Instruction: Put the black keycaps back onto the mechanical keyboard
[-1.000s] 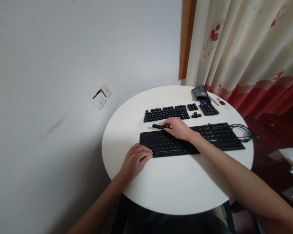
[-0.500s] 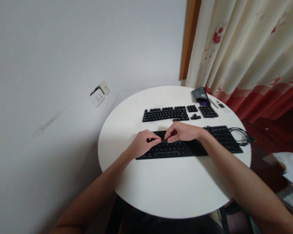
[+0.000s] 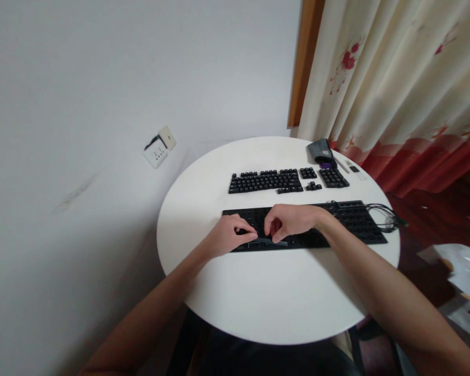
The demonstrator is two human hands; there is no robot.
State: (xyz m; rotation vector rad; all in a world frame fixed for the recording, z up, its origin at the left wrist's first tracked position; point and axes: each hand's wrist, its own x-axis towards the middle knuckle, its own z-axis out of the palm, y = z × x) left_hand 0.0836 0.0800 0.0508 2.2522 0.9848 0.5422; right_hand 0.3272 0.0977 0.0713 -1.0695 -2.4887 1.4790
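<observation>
A black keyboard base (image 3: 360,224) without its keycaps lies across the white round table. Between my hands, over the outlined slot in the front row, is a long dark space bar keycap (image 3: 265,241). My left hand (image 3: 233,235) pinches its left end with thumb and fingers. At the right end my right hand (image 3: 290,219) is curled, thumb and fingertips closed on the keycap. Both hands hide much of the base's left and middle rows.
Behind the base, removed black keycaps (image 3: 264,181) lie in keyboard order, with a number-pad block (image 3: 332,178) to their right. A dark grey pouch (image 3: 320,151) sits at the far right. The coiled cable (image 3: 386,216) rests by the table's right edge.
Both hands have come nearer to me with the space bar keycap, from the middle rows to the front-row slot. The laid-out keycaps stay in place.
</observation>
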